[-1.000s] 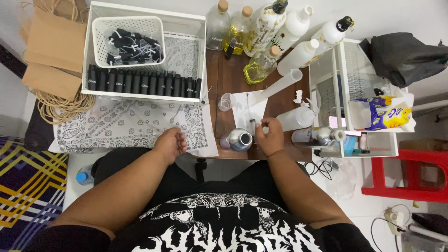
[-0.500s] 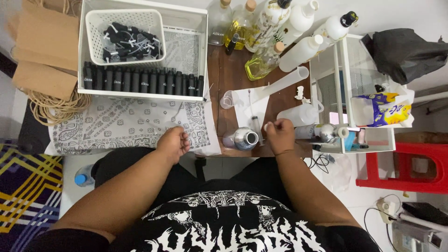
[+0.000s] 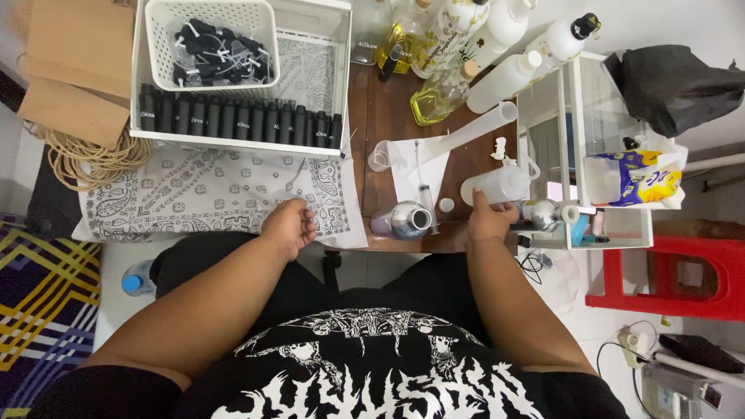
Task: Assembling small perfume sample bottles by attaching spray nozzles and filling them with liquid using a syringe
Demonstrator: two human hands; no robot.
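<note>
Surface point(image 3: 388, 124): dark wood, narrow, mostly covered. Patterned black-and-white cloth point(image 3: 209, 190) drapes over its left part and hangs off the near edge. White wire rack point(image 3: 337, 77) sits on the cloth at the far left, holding a white basket point(image 3: 213, 23) of black pump caps and a row of black bottles point(image 3: 240, 120) along its front edge. White shelf unit point(image 3: 563, 132) stands at the right edge with a yellow-blue packet point(image 3: 640, 174) on it. Cluster of clear and white bottles point(image 3: 466, 46) at the far edge, some with yellow liquid. Tall clear measuring cylinder point(image 3: 473, 132) lies tilted across the middle, beside a small clear cup point(image 3: 379, 155) and a sheet of white paper point(image 3: 415, 167). Translucent white plastic bottle point(image 3: 497, 185) lies on its side near the right edge, just in front of the shelf unit. Right hand point(image 3: 489, 221) is at the near right edge, grip: fingers up against that bottle's underside, touching it; can't tell if it's a full wrap. Silver metal bottle point(image 3: 407, 219) lies on its side at the near edge, open mouth toward the right hand, apart from it. Small white cap point(image 3: 445, 205) between the two. Left hand point(image 3: 289, 226) rests on the cloth at the near edge, grip: fingers curled loosely inward, holding nothing I can see.
</note>
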